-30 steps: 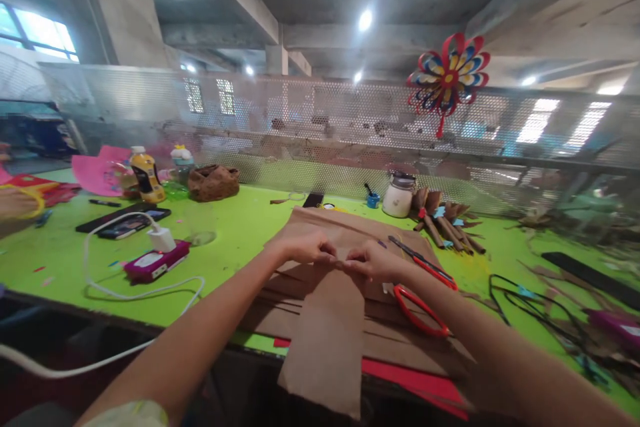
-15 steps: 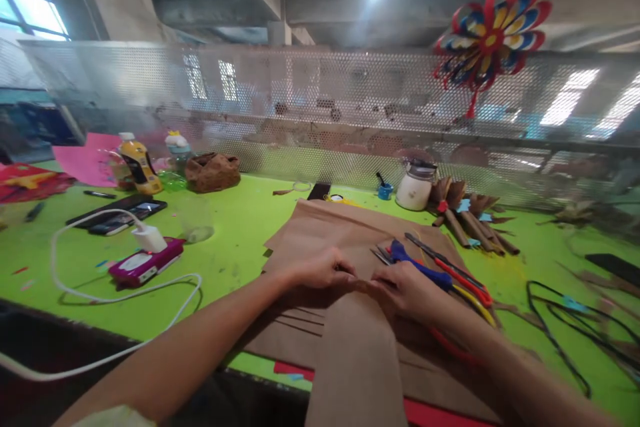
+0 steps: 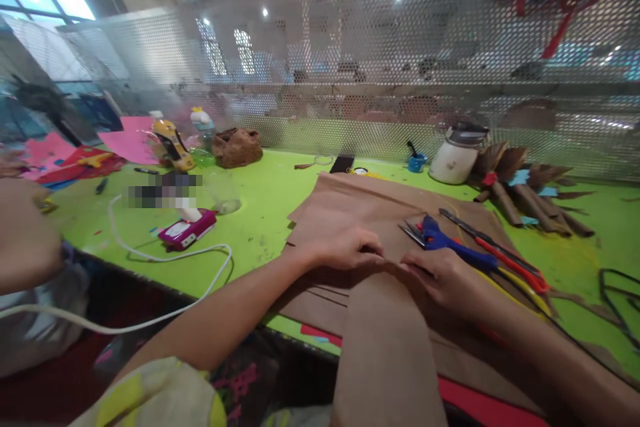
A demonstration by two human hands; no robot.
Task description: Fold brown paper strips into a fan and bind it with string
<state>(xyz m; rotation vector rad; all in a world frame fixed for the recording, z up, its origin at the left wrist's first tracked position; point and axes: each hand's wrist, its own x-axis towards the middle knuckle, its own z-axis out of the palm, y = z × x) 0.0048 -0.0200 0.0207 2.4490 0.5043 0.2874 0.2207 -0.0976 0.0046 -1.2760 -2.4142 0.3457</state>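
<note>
A long strip of brown paper [image 3: 387, 347] hangs over the table's front edge toward me. My left hand [image 3: 353, 248] pinches the left side of its far end. At the right side of that same end, my right hand [image 3: 437, 273] has its fingers closed on the paper. Both hands rest over a stack of brown paper sheets [image 3: 345, 207]. Just beyond my right hand lie blue-handled pliers [image 3: 453, 243] and a pair of scissors with red handles [image 3: 500, 253]. The fingertips partly hide the paper's pinched edge.
A purple power adapter [image 3: 187, 230] with a white cable [image 3: 175, 259] sits at left. Toward the back stand a yellow bottle [image 3: 173, 140], a white jar [image 3: 453, 157] and rolled brown paper pieces [image 3: 530, 197]. Another person's arm [image 3: 25, 233] shows at the left edge.
My view has tilted down and turned left, so the table things appear farther right. Another person's arm has come into view at left. Both hands still pinch the strip's end.
</note>
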